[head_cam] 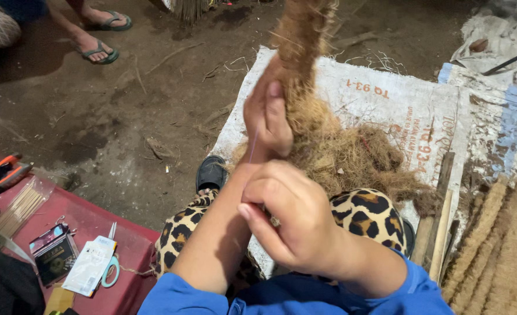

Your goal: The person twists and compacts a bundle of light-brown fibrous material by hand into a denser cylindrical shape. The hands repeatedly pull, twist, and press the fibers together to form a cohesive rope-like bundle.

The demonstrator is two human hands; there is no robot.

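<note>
Blue sleeves (pixel 282 294) frame the bottom edge of the head view, with leopard-print trousers (pixel 363 213) beneath them. Right hand (pixel 302 224), nearest the lens, is closed in a loose fist, thumb against forefinger, apparently pinching a fine thread (pixel 252 147) that runs up toward the other hand; the thread is too thin to follow with certainty. Left hand (pixel 267 116), raised further out, is clamped around the neck of a coir fibre bundle (pixel 299 46), which stands upright above the grip and flares below into a loose fibre heap (pixel 352 154) resting on the knees and on a white woven sack (pixel 398 105) spread over the dirt floor (pixel 95 116). The two hands are near each other but apart. Step in hand, by judgement: binding the gathered fibre at the grip point. The next move would call for keeping the thread taut while the bundle is held firm, so the wrap bites rather than slips. Twisted coir ropes (pixel 498 251) and wooden sticks (pixel 436 227) lie at the right. At the left, a red surface (pixel 95 219) carries blue-handled scissors (pixel 111 269), small packets (pixel 54 251), a bag of thin sticks (pixel 22 205) and an orange-handled tool (pixel 1 174). Another person's sandalled feet (pixel 98 51) show at the upper left.
</note>
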